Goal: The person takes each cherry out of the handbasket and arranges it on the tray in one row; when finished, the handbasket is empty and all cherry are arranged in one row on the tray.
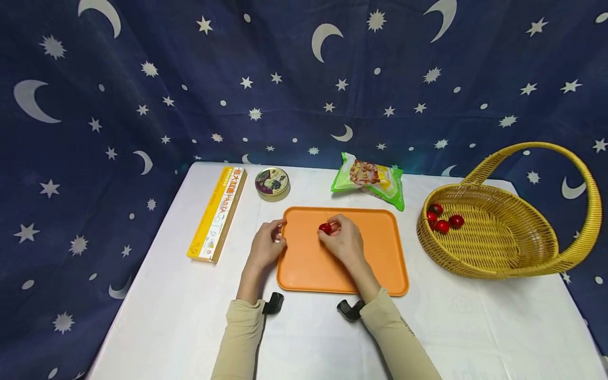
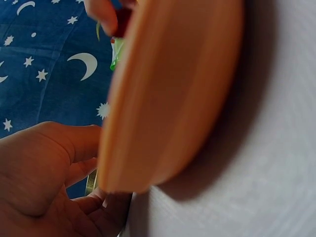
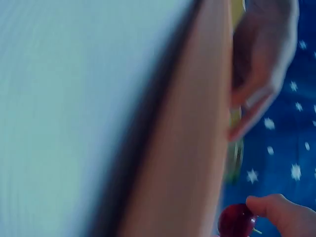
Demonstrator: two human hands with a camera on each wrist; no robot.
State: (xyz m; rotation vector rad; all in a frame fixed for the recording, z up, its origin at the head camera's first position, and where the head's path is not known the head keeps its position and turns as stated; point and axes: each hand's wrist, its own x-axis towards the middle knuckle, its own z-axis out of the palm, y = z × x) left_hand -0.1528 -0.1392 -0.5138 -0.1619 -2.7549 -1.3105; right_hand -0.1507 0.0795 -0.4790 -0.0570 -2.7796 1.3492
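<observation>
From my head view, the tray (image 1: 306, 258) lies on the middle of the tabletop (image 1: 166, 327). On its left is the box (image 1: 218, 216). Behind the tray I see the tin (image 1: 272, 184), more to the left, and the bag (image 1: 370, 179), more to the right. The basket (image 1: 442, 256) stands at right, with several cherries (image 1: 442, 227) inside, near its left wall.

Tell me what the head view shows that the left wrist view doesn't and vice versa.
Only the head view shows the wicker basket with cherries inside and the pasta box.

Only the left wrist view shows the outer wall of the orange tray close up.

Both show the left hand at the tray's edge, the right hand holding a cherry, and the starry cloth.
</observation>
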